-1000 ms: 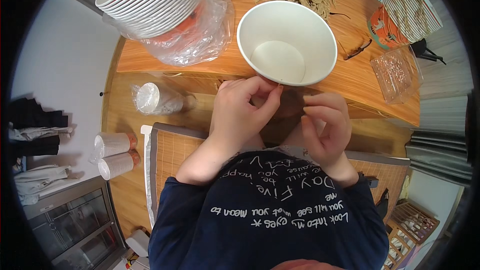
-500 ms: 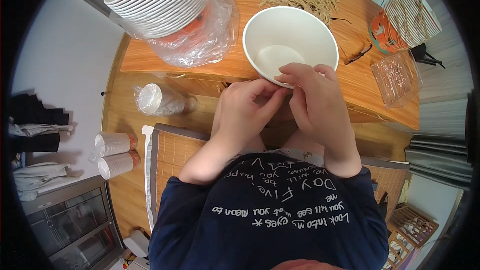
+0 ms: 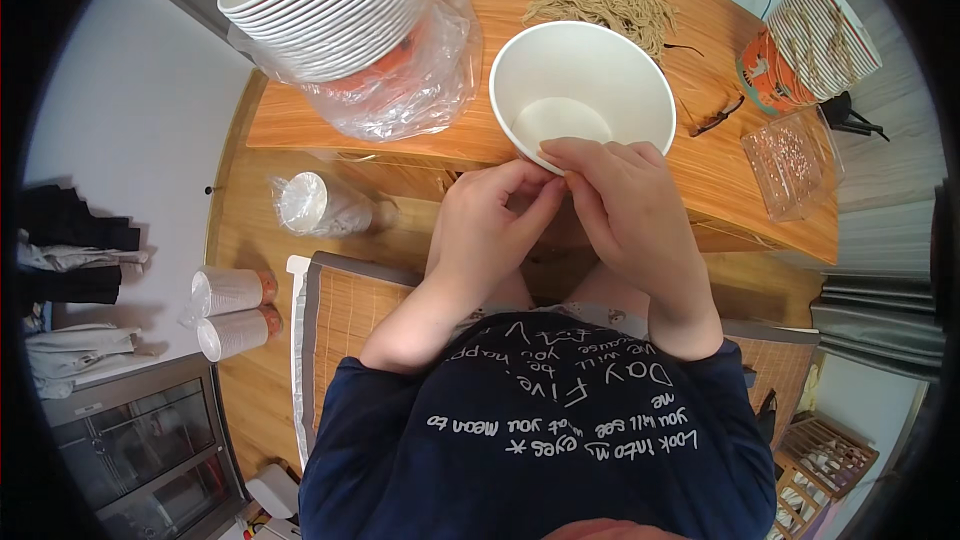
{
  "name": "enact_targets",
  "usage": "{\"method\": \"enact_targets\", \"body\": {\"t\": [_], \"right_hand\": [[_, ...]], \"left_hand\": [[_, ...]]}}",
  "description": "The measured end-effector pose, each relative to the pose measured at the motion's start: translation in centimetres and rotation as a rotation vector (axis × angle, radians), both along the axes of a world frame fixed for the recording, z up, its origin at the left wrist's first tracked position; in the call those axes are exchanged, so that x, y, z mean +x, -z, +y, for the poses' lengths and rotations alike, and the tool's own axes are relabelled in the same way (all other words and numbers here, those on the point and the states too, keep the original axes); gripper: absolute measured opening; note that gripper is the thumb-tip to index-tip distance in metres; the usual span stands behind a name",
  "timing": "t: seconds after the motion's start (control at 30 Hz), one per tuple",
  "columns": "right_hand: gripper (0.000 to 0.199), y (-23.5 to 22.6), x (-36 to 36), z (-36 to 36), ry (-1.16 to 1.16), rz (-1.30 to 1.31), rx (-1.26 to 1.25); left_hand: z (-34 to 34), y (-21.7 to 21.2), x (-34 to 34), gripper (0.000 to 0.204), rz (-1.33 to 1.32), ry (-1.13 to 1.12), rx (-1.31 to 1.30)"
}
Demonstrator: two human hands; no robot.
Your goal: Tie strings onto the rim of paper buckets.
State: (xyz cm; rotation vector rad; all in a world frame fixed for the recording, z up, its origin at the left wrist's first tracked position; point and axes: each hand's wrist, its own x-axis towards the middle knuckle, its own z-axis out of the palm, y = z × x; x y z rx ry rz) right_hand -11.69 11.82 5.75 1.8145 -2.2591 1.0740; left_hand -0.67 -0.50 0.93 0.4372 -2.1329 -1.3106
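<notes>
A large white paper bucket (image 3: 575, 120) stands tilted toward me at the front edge of the table, its open mouth facing up and its inside bare. My right hand (image 3: 622, 190) grips the near rim, fingers curled over to the inside and thumb outside. Close beside it, my left hand (image 3: 500, 210) is closed in a pinch against the outer wall, just below the rim. The two thumbs nearly meet there. Anything small between the left fingertips is hidden. Behind the bucket lies a heap of tan strings (image 3: 605, 0).
Nested white buckets (image 3: 330, 15) in clear plastic stand at the table's left. On the right are an orange-patterned bucket stack (image 3: 800, 50) draped with strings, a clear box of small beads (image 3: 790, 165) and glasses (image 3: 718, 115). Wrapped cup stacks (image 3: 230, 312) lie on the floor.
My right fingers have come down and closed over the rim, shifting slightly left toward my left hand. My left hand keeps its pinch. The whole view has shifted a little.
</notes>
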Motion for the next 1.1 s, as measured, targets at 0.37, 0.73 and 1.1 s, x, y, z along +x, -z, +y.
{"method": "enact_targets", "body": {"t": [0.37, 0.73, 1.1], "right_hand": [[0.027, 0.1, -0.4, 0.7, 0.026, -0.042, -0.054], [0.024, 1.6, -0.2, 1.2, 0.105, -0.395, -0.369], [0.037, 8.0, 0.9, 4.5, -0.027, 0.279, -0.535]], "left_hand": [[0.2, 1.4, -0.2, 0.012, 0.023, 0.012, 0.033], [1.2, 2.9, 0.5, 0.013, 0.189, 0.367, 0.517], [2.2, 2.9, 0.3, 0.020, 0.201, 0.557, 0.806]]}}
